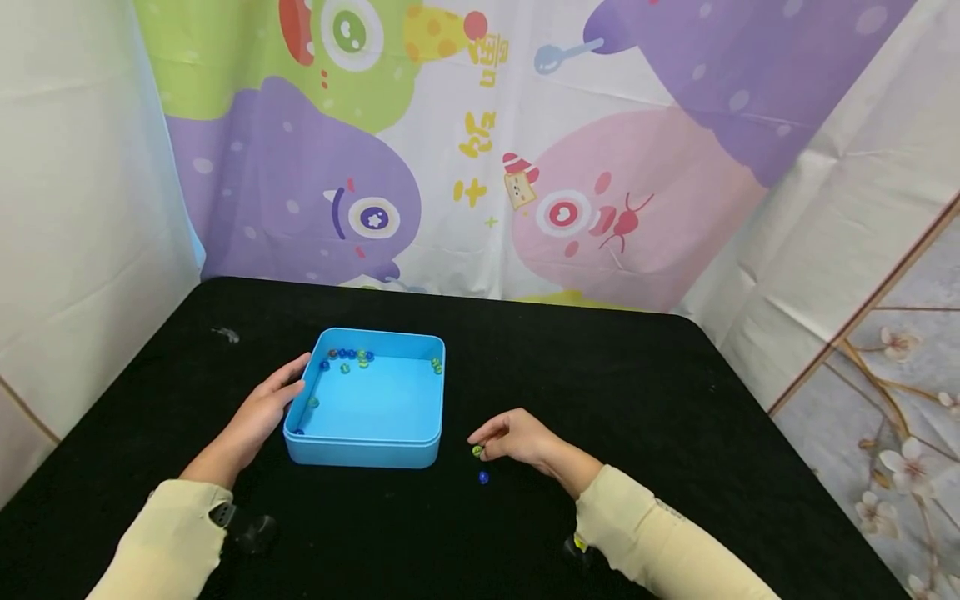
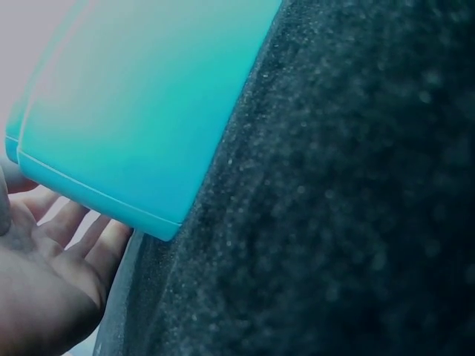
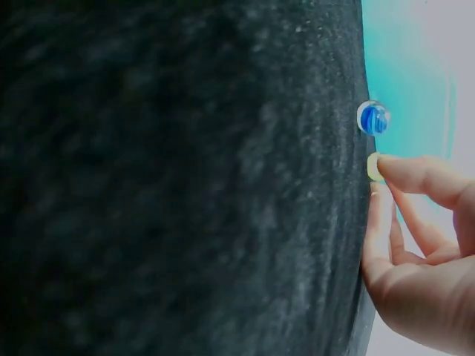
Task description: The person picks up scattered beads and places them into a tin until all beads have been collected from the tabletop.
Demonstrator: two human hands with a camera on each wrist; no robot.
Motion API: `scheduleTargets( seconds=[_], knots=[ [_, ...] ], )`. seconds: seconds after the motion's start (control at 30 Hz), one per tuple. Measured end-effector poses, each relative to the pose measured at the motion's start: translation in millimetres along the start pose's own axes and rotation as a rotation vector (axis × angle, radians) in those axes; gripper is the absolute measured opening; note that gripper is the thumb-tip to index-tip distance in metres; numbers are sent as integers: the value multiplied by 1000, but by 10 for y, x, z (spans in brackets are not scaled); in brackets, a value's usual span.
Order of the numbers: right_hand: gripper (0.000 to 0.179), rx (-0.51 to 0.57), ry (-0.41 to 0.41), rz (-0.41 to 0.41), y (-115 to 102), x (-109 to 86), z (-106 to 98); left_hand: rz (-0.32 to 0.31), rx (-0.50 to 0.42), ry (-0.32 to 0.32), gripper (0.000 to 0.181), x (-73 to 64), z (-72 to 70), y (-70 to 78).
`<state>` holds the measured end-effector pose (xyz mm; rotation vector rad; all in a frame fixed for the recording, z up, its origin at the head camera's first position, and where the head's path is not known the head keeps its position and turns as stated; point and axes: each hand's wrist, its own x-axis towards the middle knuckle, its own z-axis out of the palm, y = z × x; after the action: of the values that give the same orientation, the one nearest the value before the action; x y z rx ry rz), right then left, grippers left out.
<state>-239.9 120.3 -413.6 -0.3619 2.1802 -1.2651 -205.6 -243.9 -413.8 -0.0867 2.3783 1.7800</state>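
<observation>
A light-blue square box [image 1: 363,454] stands on the black table with several blue, green and reddish marbles [image 1: 352,354] inside, most of them along its far left corner. My left hand [image 1: 262,408] rests against the box's left wall, fingers reaching forward along it. In the left wrist view those fingers [image 2: 67,222] extend nearly straight beside the blue wall. Right of the box, my right hand [image 1: 521,437] pinches a yellow-green marble [image 1: 477,451] between thumb and fingertips, low over the cloth. A blue marble [image 1: 483,477] lies just nearer to me, also visible beside the fingertips in the right wrist view.
The black cloth-covered table [image 1: 600,400] reaches back to a curtain [image 1: 465,250] with cartoon figures. A small clear scrap [image 1: 226,335] lies at the far left. White cloth hangs on both sides, with a flower-patterned panel [image 1: 900,417] at the right.
</observation>
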Motion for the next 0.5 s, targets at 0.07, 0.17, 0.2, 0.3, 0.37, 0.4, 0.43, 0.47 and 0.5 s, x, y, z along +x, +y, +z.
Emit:
scheduleTargets(
  seconds=[0.07, 0.17, 0.2, 0.3, 0.37, 0.4, 0.43, 0.47, 0.5],
  knots=[
    [22, -5, 2, 2, -13, 14, 3, -2, 2, 2, 53, 3, -2, 3],
    [19, -25, -5, 8, -46, 16, 5, -1, 5, 2, 53, 0, -2, 3],
    [18, -32, -7, 10, -56, 15, 5, -1, 6, 2, 53, -1, 0, 2],
    [16, -27, 0, 28, -85, 17, -9, 6, 5, -2, 53, 5, 4, 3],
    [18, -2, 19, 43, -96, 34, -12, 8, 7, -2, 53, 4, 3, 1],
    [19, 25, 37, 55, -97, 49, -14, 8, 8, -2, 53, 4, 3, 2],
    [20, 57, 54, 64, -99, 65, -16, 9, 10, -2, 53, 3, 3, 3],
    [21, 91, 75, 69, -104, 83, -18, 9, 11, -2, 53, 2, 3, 4],
    [23, 131, 97, 78, -111, 103, -19, 9, 12, -1, 53, 0, 3, 5]
  ],
)
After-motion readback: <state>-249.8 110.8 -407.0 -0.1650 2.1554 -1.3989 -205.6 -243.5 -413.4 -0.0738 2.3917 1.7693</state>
